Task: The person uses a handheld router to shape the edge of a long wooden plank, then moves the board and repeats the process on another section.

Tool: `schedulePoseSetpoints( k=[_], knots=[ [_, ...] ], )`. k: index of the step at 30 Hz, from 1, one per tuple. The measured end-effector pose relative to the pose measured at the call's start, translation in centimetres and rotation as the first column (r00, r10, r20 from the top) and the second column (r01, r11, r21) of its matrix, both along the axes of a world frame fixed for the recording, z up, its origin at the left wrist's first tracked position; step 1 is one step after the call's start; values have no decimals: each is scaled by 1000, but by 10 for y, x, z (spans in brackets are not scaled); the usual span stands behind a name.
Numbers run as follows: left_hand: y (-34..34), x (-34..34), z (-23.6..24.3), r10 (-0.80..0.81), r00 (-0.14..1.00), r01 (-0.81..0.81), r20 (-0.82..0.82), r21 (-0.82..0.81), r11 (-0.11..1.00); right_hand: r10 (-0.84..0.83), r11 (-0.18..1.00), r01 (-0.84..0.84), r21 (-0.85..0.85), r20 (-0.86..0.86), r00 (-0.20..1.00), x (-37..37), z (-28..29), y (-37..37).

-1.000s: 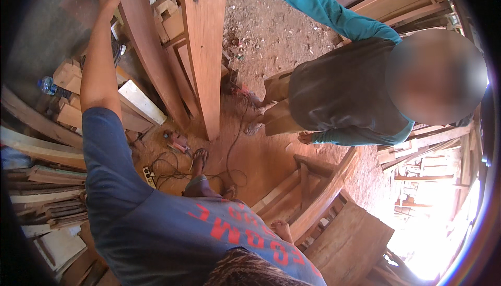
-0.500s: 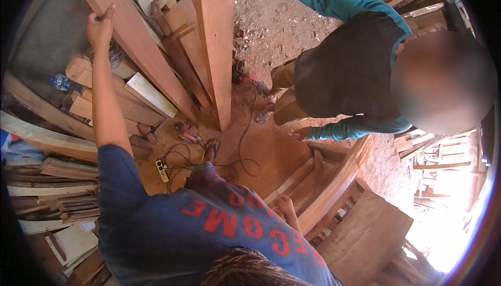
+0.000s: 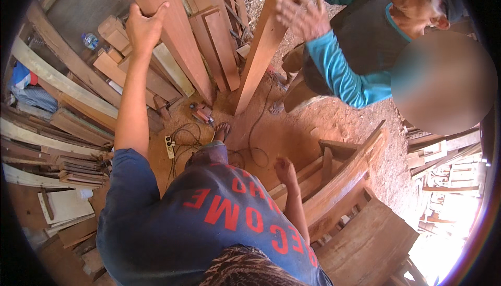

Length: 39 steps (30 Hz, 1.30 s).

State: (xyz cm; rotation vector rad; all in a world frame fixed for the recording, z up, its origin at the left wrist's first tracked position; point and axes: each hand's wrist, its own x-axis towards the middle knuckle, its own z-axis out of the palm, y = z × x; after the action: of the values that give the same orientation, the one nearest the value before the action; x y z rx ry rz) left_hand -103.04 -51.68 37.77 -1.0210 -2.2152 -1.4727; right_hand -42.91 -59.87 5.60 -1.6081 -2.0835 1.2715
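My left hand [image 3: 146, 27] grips the edge of a long reddish plank [image 3: 182, 56], which stands leaning among other boards. My right hand [image 3: 285, 170] hangs low with fingers curled, nothing visible in it, beside a wooden frame [image 3: 347, 176]. To the right of my plank, another tall plank [image 3: 258, 54] stands upright, slightly slanted. A co-worker in teal sleeves [image 3: 344, 82] faces it, with a raised hand [image 3: 305, 17] against its upper part.
Stacked boards [image 3: 68, 129] line the left, and wood blocks [image 3: 112, 33] lean behind my plank. A red power tool [image 3: 201, 112], cables and a power strip [image 3: 170, 146] lie near my feet. A flat panel [image 3: 365, 239] is at lower right, and more timber stands behind the co-worker.
The co-worker's hand has risen from low down to the right plank, which now tilts more rightward at the top. My left hand and its plank have moved right in the picture.
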Motion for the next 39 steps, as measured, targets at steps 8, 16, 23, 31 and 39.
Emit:
schedulePoseSetpoints(
  k=[8, 16, 23, 31, 39],
  knots=[
    [-28, 95, 1, -151, 987, 152, -56, 23, 988, 380, 848, -249, 468, -208, 901, -144, 324, 78],
    [-37, 166, -9, -282, 933, 300, -224, 51, 953, 361, 726, 7, 688, -389, 847, -254, 497, 60],
    [-81, 151, -39, -719, 690, 720, -82, -24, 694, 12, 622, 558, 549, -719, 695, -285, 481, 56],
    [-155, 8, -240, -320, 778, 586, 541, -808, 58, -158, 515, 826, 230, -922, 355, -190, 434, 39],
    [-110, 38, -397, -663, 443, 712, 603, -687, -148, -13, 447, 885, 133, -988, 155, -108, 399, -35]
  ],
)
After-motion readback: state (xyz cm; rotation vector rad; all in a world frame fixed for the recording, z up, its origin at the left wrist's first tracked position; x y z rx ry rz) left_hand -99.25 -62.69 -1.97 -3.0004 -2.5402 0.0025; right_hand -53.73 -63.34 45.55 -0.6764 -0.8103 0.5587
